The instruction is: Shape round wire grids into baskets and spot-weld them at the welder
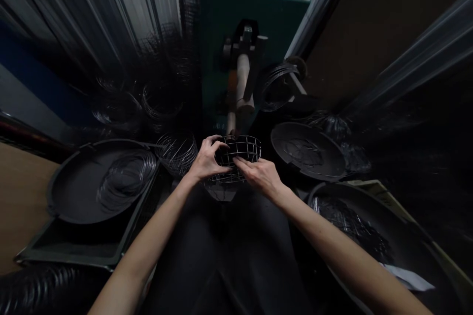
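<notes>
Both hands grip a wire cage [238, 155]: left hand [207, 160] curls on its left rim, right hand [260, 174] pinches its front. Wire rings [125, 179] lie in a dark pan [66, 192] at left.

A dark tray [74, 251] carries a round pan [66, 197] holding wire rings [125, 182].

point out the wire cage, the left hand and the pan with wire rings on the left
wire cage [242, 150], head view, on its front grid wall
left hand [207, 160], head view, on the back of the hand
pan with wire rings [74, 192], head view, on its bare dark floor
</notes>
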`<state>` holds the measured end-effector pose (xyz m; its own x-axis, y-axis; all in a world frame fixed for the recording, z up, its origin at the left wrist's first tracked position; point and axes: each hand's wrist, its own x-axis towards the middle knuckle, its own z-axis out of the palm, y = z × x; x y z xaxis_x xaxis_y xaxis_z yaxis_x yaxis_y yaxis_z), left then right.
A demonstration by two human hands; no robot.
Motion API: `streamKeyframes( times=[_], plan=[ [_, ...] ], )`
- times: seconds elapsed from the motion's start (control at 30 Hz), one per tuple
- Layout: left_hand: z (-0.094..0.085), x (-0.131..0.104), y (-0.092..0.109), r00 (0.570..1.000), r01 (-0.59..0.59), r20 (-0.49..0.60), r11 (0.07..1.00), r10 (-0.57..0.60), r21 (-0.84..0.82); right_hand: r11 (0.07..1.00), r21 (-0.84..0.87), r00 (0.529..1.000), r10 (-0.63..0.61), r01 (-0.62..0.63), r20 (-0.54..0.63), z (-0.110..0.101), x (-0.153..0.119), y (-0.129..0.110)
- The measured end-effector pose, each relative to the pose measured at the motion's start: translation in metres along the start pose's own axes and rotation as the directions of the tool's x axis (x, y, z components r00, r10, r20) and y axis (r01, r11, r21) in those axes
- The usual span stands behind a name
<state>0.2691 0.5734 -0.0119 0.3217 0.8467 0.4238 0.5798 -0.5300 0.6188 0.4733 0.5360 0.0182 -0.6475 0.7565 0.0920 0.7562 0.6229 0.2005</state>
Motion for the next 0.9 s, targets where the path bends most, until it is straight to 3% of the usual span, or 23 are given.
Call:
streamKeyframes(
  times=[0.43,0.6,0.77,0.9],
  plan=[
    [-0.003,0.020,-0.013,1.000,-0.028,0.002,1.000,0.028,-0.005,0.999,-0.015,0.999,0.030,-0.030,0.011,-0.006,0.018,0.008],
    [-0.009,0.025,-0.012,0.999,0.007,0.044,1.000,-0.006,-0.028,0.996,0.002,0.993,0.089,-0.089,-0.083,-0.002,0.014,0.007],
    [-0.012,0.035,-0.011,0.998,0.054,0.040,0.998,-0.052,-0.040,0.978,0.067,0.944,0.207,-0.196,-0.256,0.009,0.007,0.012],
    [-0.011,0.048,-0.018,0.998,0.057,0.009,0.998,-0.057,-0.040,0.927,0.139,0.894,0.373,-0.349,-0.246,0.012,0.015,0.017]
  ],
)
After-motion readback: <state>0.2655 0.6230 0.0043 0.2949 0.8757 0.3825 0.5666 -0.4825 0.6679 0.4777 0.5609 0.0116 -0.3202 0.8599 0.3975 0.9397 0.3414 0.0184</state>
